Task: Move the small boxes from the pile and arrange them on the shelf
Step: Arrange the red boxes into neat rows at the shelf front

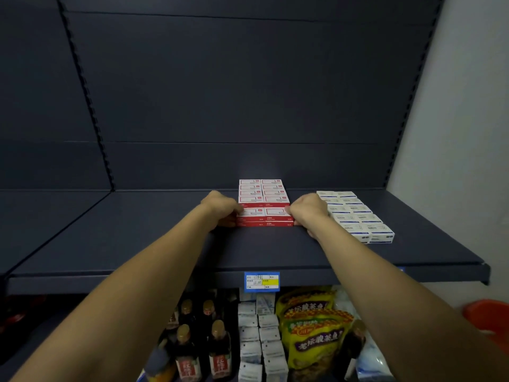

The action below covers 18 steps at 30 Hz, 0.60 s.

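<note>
Shelf: I see a dark blue shelf (165, 249), with a blue and yellow price tag (262, 281) on its front edge.
Red boxes: red and white small boxes (264, 194) sit mid-shelf, in two columns running back toward the rear panel, stacked.
White boxes: white small boxes (355, 215) lie right of the red boxes, apart from them, also in two columns.
</note>
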Each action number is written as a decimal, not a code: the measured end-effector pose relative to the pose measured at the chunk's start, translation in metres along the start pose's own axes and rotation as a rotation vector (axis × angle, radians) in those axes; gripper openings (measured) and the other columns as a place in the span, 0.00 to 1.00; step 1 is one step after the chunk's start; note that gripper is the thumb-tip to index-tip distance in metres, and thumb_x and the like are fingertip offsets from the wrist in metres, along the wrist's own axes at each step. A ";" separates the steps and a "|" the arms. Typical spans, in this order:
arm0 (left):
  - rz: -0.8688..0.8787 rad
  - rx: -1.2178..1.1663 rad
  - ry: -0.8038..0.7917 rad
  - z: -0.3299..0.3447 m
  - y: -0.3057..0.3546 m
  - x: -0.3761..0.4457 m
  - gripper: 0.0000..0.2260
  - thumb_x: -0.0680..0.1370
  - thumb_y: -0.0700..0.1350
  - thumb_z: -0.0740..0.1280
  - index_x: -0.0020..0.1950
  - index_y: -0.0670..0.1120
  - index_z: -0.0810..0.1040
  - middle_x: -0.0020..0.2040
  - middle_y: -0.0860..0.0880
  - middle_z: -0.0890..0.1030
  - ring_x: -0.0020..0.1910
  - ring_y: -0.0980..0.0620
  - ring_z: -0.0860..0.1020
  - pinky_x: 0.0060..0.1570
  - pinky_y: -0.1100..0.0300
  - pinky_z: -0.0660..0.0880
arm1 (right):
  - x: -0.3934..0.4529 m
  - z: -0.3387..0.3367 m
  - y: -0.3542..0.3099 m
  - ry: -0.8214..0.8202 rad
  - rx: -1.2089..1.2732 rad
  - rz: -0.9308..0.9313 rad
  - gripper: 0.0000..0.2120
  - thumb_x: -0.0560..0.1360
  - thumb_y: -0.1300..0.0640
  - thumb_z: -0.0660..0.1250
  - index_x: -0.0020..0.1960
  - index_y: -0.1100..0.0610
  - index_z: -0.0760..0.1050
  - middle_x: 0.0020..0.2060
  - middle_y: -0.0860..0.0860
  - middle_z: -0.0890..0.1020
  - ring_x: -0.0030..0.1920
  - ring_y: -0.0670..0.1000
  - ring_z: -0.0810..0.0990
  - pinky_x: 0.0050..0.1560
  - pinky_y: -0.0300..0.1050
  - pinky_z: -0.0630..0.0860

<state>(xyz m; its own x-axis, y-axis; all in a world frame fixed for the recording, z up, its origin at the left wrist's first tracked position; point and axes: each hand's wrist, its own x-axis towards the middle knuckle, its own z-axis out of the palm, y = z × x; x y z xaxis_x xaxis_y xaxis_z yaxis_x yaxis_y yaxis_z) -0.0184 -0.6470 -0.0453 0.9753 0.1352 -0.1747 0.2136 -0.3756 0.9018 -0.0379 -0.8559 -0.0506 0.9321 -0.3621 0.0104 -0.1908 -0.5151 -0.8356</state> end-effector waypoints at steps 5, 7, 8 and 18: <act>0.044 0.038 -0.067 -0.010 -0.006 -0.012 0.03 0.76 0.35 0.72 0.46 0.36 0.80 0.41 0.42 0.84 0.38 0.47 0.83 0.39 0.55 0.82 | -0.011 0.003 0.003 -0.019 -0.053 -0.057 0.07 0.71 0.56 0.68 0.44 0.56 0.83 0.43 0.54 0.85 0.40 0.52 0.83 0.31 0.38 0.73; 0.090 0.070 -0.033 -0.011 -0.014 -0.013 0.04 0.75 0.38 0.73 0.45 0.37 0.83 0.42 0.42 0.85 0.39 0.47 0.84 0.44 0.53 0.83 | -0.017 0.005 0.009 -0.019 -0.043 -0.102 0.06 0.72 0.56 0.68 0.41 0.55 0.84 0.44 0.54 0.85 0.41 0.52 0.83 0.39 0.41 0.78; 0.109 0.072 -0.008 -0.011 -0.019 -0.014 0.04 0.75 0.39 0.74 0.45 0.38 0.84 0.43 0.42 0.86 0.40 0.47 0.85 0.47 0.53 0.83 | -0.020 0.004 0.012 -0.013 -0.038 -0.124 0.06 0.73 0.56 0.68 0.42 0.55 0.84 0.44 0.53 0.85 0.42 0.52 0.82 0.41 0.42 0.78; 0.151 0.066 0.098 -0.007 -0.034 -0.033 0.04 0.75 0.43 0.76 0.43 0.43 0.85 0.40 0.46 0.86 0.39 0.47 0.85 0.45 0.55 0.84 | -0.040 -0.004 0.027 -0.001 -0.043 -0.236 0.08 0.77 0.54 0.71 0.50 0.56 0.86 0.44 0.55 0.86 0.45 0.51 0.83 0.35 0.36 0.70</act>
<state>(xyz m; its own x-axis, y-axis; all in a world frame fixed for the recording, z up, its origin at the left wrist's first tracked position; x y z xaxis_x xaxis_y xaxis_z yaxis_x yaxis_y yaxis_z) -0.0585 -0.6324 -0.0674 0.9871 0.1600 0.0026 0.0718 -0.4576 0.8863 -0.0814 -0.8585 -0.0709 0.9527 -0.2268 0.2022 0.0196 -0.6184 -0.7856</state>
